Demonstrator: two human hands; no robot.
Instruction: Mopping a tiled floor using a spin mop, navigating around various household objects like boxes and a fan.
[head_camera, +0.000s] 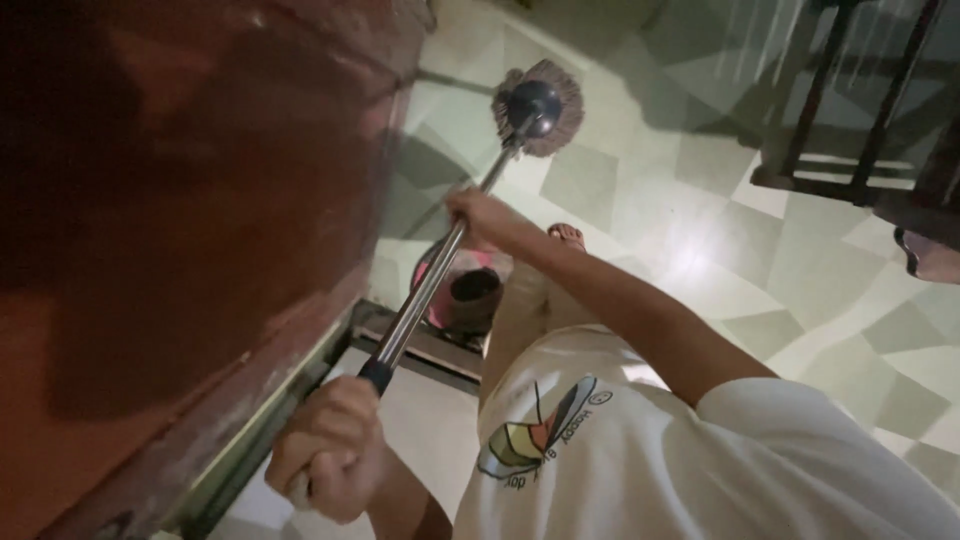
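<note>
Head view, looking steeply down along the person's own body. Dim light.

Nearest: white short-sleeved T-shirt with a coloured print on the chest (640, 450), filling the lower right.

Left hand (335, 450), low in the frame: fingers (345, 470) closed in a fist around the near end of the long mop handle of shiny metal with a dark grip collar (415, 305). The dark collar sits just above the fist; a pale end piece shows below it.

The handle runs up and to the right, away from the body, tilted rather than upright.

Right hand (480, 212), arm stretched out, farther along the same handle: fingers wrapped around the metal tube, roughly midway between the fist and the mop head.

Below the right forearm: a pink bucket with a dark inner basket (470, 295) stands on the floor, just beside a dark metal threshold strip (425, 350). One foot in a sandal (567, 236) shows on the floor just past the bucket.

Far end of the handle: round string mop head, greyish-tan, with a dark plastic hub (540, 105). It is over the pale green and white tiled floor (700, 220); whether it touches the tiles cannot be told from this angle.

Left side: large reddish-brown wooden door or panel (180, 200), close to the handle, not touching it.

Far upper right: dark metal railing bars (850, 100).
</note>
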